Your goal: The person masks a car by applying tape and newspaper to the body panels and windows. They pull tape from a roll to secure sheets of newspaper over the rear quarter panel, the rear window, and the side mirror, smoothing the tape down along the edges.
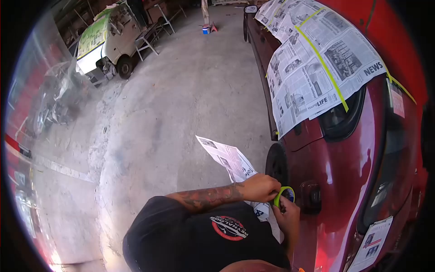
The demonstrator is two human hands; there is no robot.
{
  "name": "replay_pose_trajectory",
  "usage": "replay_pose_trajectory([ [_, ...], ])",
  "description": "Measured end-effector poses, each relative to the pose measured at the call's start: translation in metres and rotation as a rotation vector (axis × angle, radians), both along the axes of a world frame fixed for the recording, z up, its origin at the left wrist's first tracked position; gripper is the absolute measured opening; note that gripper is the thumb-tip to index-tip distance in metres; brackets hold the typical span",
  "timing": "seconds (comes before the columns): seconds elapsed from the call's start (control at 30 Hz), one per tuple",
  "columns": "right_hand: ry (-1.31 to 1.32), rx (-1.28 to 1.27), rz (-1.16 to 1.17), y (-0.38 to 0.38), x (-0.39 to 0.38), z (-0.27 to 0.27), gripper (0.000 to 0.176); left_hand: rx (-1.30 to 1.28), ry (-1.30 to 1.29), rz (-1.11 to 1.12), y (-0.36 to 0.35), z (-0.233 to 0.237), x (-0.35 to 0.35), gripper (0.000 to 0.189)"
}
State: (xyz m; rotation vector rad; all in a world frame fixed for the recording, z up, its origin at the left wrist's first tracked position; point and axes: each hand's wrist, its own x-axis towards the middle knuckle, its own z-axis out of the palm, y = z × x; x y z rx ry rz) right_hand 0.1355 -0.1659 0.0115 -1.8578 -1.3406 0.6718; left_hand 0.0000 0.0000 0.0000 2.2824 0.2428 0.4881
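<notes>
My right hand (288, 216) is wrapped round a roll of yellow-green masking tape (277, 200), in front of my body. My left hand (263, 187) is closed, its fingertips against the edge of the roll, apparently pinching the tape. Under my left forearm a printed newspaper sheet (226, 156) sticks out to the far side, and more of it shows below my wrist. How the sheet is held is partly hidden. Just right of my hands stands a dark red car (337, 167).
Newspaper sheets (312, 68) joined with yellow-green tape strips cover the car's upper part. A wheel (276, 162) is close beyond my hands. Across the concrete floor (181, 104) are a white vehicle (108, 50), metal stands (147, 43) and a small blue can (206, 30). Plastic sheeting (54, 90) hangs at left.
</notes>
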Motion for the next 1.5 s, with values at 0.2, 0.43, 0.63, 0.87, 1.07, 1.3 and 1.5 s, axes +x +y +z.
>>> replay_pose_trajectory([
  [0.2, -0.098, 0.076, 0.121, -0.001, 0.016, 0.012, 0.038, 0.078, -0.052, -0.075, 0.003, 0.006, 0.010, 0.012],
  [0.43, -0.022, 0.166, 0.132, -0.008, 0.016, 0.017, 0.034, -0.140, -0.087, -0.262, 0.015, 0.021, 0.001, 0.016],
  [0.63, -0.178, 0.332, -0.053, -0.010, 0.011, 0.011, 0.037, -0.219, 0.093, -0.169, 0.028, 0.049, -0.004, 0.014],
  [0.87, -0.312, 0.076, -0.189, -0.022, 0.020, 0.024, 0.014, -0.040, 0.102, -0.269, 0.005, 0.053, 0.021, 0.013],
  [1.07, -0.311, 0.112, -0.514, -0.069, 0.055, 0.007, 0.010, -0.221, -0.022, -0.268, 0.006, 0.058, 0.048, 0.037],
  [1.3, -0.397, 0.161, -0.804, -0.150, 0.093, -0.003, 0.008, -0.277, -0.154, -0.085, 0.026, 0.082, 0.095, 0.038],
  [1.5, -0.322, 0.211, -0.881, -0.173, 0.112, 0.010, 0.007, -0.158, -0.452, 0.001, 0.067, 0.068, 0.174, 0.038],
])
